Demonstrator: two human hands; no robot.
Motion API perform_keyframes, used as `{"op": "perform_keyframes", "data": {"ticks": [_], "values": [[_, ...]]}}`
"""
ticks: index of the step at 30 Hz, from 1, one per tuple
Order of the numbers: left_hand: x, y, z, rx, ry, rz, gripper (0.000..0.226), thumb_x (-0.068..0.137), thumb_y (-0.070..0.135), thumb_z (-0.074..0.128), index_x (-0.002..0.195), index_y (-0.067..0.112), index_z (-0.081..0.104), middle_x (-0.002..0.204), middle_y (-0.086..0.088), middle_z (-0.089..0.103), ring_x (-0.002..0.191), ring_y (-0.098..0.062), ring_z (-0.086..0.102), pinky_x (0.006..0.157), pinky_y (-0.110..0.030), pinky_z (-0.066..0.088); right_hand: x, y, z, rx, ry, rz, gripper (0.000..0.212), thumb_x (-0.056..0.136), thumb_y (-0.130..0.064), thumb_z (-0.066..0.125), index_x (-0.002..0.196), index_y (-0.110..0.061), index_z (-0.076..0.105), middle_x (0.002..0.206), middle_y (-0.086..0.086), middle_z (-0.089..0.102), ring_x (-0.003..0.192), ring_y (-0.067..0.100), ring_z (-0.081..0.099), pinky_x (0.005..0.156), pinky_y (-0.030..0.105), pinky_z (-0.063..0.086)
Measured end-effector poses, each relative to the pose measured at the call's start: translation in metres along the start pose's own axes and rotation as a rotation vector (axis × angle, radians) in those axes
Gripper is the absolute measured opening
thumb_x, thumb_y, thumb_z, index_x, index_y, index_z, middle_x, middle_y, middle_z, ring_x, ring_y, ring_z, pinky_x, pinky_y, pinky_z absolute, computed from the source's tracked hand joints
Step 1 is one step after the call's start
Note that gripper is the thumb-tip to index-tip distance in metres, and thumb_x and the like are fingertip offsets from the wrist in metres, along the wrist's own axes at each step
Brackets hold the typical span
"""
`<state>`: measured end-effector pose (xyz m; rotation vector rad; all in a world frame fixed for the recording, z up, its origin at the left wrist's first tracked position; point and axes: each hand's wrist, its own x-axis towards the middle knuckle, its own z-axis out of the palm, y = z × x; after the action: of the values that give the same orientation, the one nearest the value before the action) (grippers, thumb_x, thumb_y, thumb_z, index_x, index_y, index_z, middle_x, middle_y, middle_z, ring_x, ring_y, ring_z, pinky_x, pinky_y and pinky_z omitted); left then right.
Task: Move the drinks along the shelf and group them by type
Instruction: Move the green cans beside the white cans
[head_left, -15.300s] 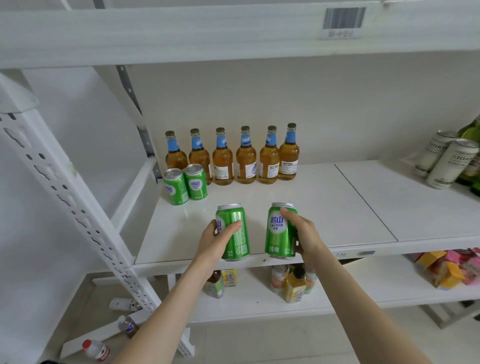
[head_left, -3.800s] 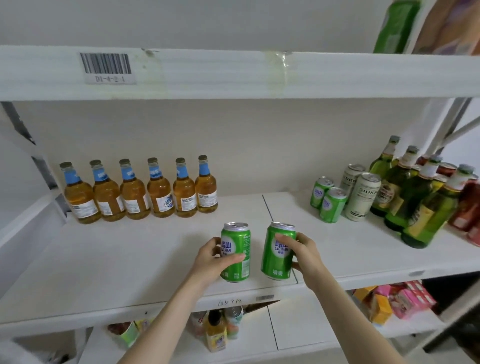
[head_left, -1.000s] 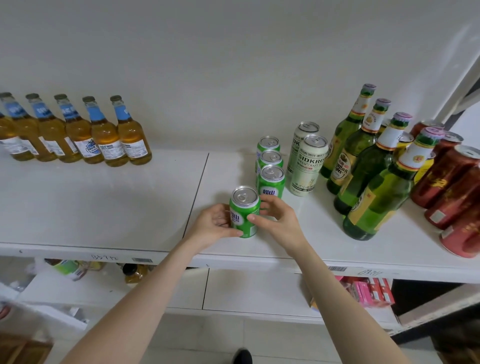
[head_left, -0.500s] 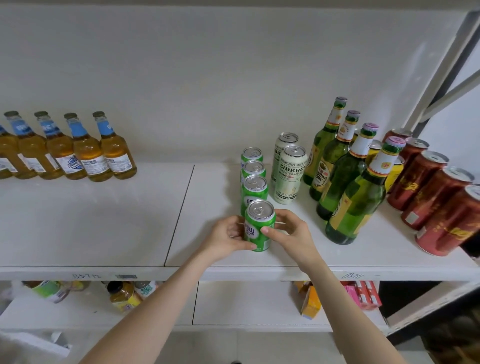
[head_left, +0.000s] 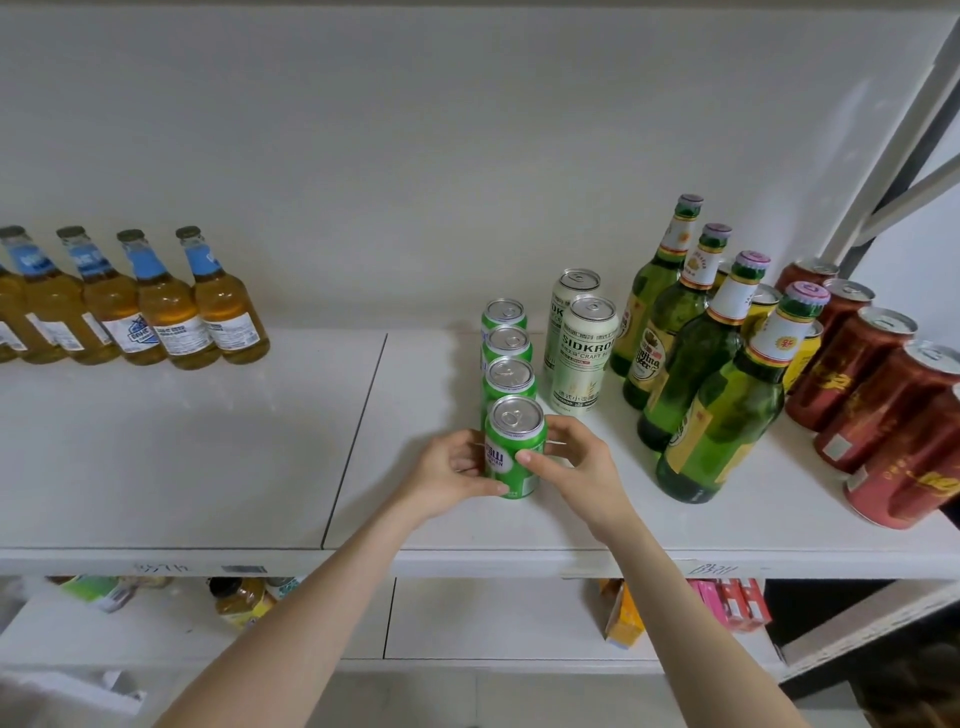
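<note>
A green can (head_left: 514, 441) stands upright on the white shelf (head_left: 208, 467), at the front of a straight row of green cans (head_left: 506, 343) running back to the wall. My left hand (head_left: 449, 470) grips the front can from the left, thumb across its lower face. My right hand (head_left: 574, 465) grips it from the right, thumb on its front. Two tall pale cans (head_left: 584, 353) stand just right of the row. Several amber bottles with blue neck labels (head_left: 202, 312) line the back left.
Green glass bottles (head_left: 711, 374) stand in a row right of the pale cans, with yellow cans (head_left: 761, 312) behind and red cans (head_left: 878, 400) at the far right. A lower shelf holds bottles (head_left: 239, 603) and cartons (head_left: 623, 616). A grey upright (head_left: 904, 135) rises at the right.
The front green can has slid a little back against the can behind it, closing the row. Both hands stay on it.
</note>
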<state>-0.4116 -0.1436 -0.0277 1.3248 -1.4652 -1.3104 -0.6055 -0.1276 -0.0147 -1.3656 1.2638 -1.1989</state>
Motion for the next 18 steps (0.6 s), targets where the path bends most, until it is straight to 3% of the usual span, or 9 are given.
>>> {"op": "perform_keyframes", "data": {"ticks": [7,10,15,18], "values": [[-0.005,0.003,0.001,0.027,0.015,-0.001,0.056,0.067,-0.014,0.082,0.116,-0.001,0.061,0.102,-0.017,0.071,0.090,-0.021,0.068,0.087,-0.028,0.057,-0.002,-0.005,-0.001,-0.035,0.001,-0.002,0.041,0.076,-0.014,0.085,0.112,-0.014,0.067,0.110,0.003,0.072,0.106,0.024,0.065,0.096,0.045,0.053],[-0.009,0.005,0.000,0.104,0.002,0.014,0.051,0.071,-0.009,0.082,0.115,0.006,0.062,0.100,-0.010,0.071,0.092,-0.020,0.067,0.082,-0.020,0.056,-0.003,-0.010,-0.003,-0.104,-0.002,0.007,0.041,0.076,-0.021,0.086,0.111,-0.015,0.067,0.109,0.001,0.073,0.103,0.019,0.066,0.094,0.041,0.054],[-0.023,0.011,-0.013,0.482,0.019,0.127,0.055,0.082,0.013,0.080,0.134,0.012,0.060,0.120,-0.011,0.064,0.113,-0.024,0.060,0.099,-0.033,0.049,-0.013,-0.018,-0.009,-0.285,0.050,0.033,0.048,0.074,-0.034,0.086,0.112,-0.020,0.061,0.102,0.000,0.070,0.096,0.015,0.067,0.086,0.038,0.057],[-0.040,0.013,-0.024,0.785,0.065,0.271,0.053,0.088,0.025,0.073,0.138,0.014,0.057,0.130,-0.008,0.060,0.121,-0.025,0.056,0.102,-0.033,0.043,-0.030,-0.023,-0.014,-0.430,0.111,-0.015,0.055,0.074,-0.043,0.083,0.118,-0.021,0.058,0.106,-0.005,0.068,0.096,0.012,0.065,0.081,0.032,0.054]]}}
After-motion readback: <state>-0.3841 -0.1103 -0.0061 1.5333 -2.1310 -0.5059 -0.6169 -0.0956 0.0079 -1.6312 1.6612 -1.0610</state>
